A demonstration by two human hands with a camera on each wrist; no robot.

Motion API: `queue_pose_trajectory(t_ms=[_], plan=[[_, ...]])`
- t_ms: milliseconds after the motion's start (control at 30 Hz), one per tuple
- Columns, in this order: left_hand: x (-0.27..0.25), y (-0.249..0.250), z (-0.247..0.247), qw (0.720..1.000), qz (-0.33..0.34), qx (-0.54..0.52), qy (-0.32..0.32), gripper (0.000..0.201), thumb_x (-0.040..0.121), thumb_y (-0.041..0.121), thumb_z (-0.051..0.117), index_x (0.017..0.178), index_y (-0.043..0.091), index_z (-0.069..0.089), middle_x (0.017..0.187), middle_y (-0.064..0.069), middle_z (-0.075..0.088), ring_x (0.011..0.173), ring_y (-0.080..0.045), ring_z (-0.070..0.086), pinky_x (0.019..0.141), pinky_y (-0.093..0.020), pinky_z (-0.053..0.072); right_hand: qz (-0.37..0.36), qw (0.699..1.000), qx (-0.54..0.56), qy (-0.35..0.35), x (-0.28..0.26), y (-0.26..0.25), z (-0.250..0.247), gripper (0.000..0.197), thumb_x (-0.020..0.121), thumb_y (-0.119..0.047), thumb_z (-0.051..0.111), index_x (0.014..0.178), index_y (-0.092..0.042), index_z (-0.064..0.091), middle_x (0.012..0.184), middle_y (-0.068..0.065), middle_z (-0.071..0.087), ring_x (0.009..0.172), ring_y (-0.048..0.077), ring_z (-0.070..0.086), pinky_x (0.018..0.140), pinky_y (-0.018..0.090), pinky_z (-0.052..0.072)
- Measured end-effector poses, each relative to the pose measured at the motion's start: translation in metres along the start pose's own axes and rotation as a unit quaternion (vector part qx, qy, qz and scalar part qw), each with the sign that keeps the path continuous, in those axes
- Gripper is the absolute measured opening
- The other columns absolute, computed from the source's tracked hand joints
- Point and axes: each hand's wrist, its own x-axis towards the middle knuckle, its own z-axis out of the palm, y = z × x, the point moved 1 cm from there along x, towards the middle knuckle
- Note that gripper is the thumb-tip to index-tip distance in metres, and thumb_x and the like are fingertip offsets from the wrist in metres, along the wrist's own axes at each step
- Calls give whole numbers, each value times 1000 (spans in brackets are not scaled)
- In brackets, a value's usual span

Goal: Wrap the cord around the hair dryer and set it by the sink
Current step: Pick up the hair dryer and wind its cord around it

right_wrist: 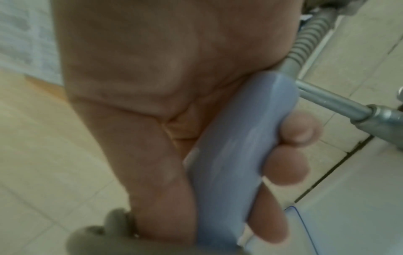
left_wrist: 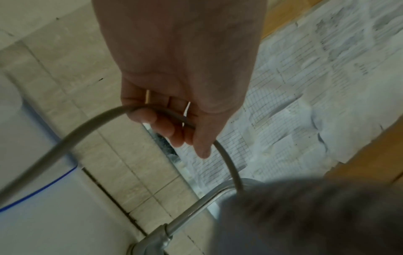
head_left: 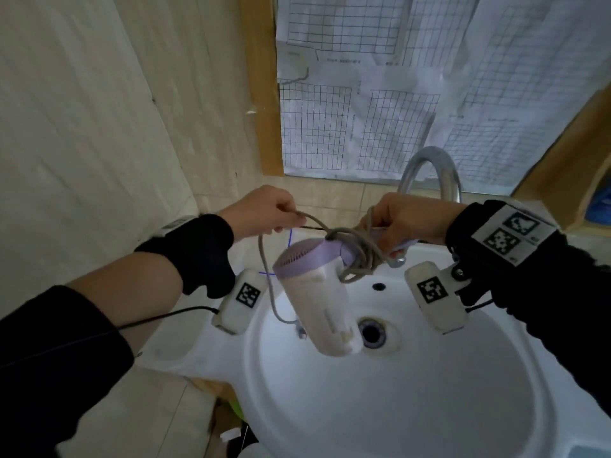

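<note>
- The right hand is gripping the hair dryer by its lilac handle, fingers curled round it, thumb on the other side. Held this way, the white barrel is hanging down and toward the person, over the basin, which is leaving the neck free for winding.
- The left hand is pinching the grey cord between thumb and curled fingers, just to the left of the dryer, keeping the run to the dryer fairly taut; probably so the next turn lies snug.
- Several loops are already bunching round the joint where handle meets body; below the left hand a loose length is trailing down toward the basin's left rim. The plug is not clearly showing. The wrapping is judged well on but unfinished.
- The dryer is being held in the air above the sink, touching nothing but the right hand and the cord; it is not yet set down.
- The sink is a white round basin with a drain near its middle and an overflow hole farther back. A curved chrome tap is rising at the far edge, just behind the right hand.
- Pale tiled walls are standing to the left and far side. Sheets of gridded paper are covering a wood-framed panel, perhaps a mirror or window, beyond the tap.
</note>
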Motion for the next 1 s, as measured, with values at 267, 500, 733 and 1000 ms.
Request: queue_pose_trajectory(t_ms=[267, 500, 733, 1000], plan=[[-5, 14, -11, 998, 0, -53, 28, 33, 78, 10, 67, 52, 15, 46, 46, 1, 44, 38, -9, 31, 38, -16, 25, 91, 964, -233, 84, 25, 9, 17, 19, 72, -25, 65, 56, -15, 60, 56, 2, 56, 53, 18, 53, 58, 32, 49], [-23, 27, 3, 977, 34, -208, -15, 31, 92, 18, 51, 61, 14, 44, 43, 1, 36, 30, -5, 23, 35, -13, 18, 109, 954, -182, 210, 36, 7, 20, 22, 73, -23, 65, 54, -18, 54, 53, 0, 50, 53, 18, 49, 54, 26, 44], [-42, 28, 34, 960, 63, -260, -83, 22, 98, 20, 35, 79, 11, 43, 40, 6, 42, 35, -7, 26, 39, -19, 20, 102, 950, -15, 295, 41, 10, 20, 16, 70, -19, 62, 57, -10, 62, 57, 7, 58, 54, 22, 59, 55, 31, 52], [-51, 16, 66, 960, 71, -244, -121, 22, 100, 17, 32, 82, 11, 44, 69, -10, 58, 63, -22, 54, 65, -31, 49, 64, 937, 186, 289, 39, 3, 24, 12, 76, -10, 67, 66, -4, 66, 54, 6, 61, 49, 21, 51, 46, 24, 37]])
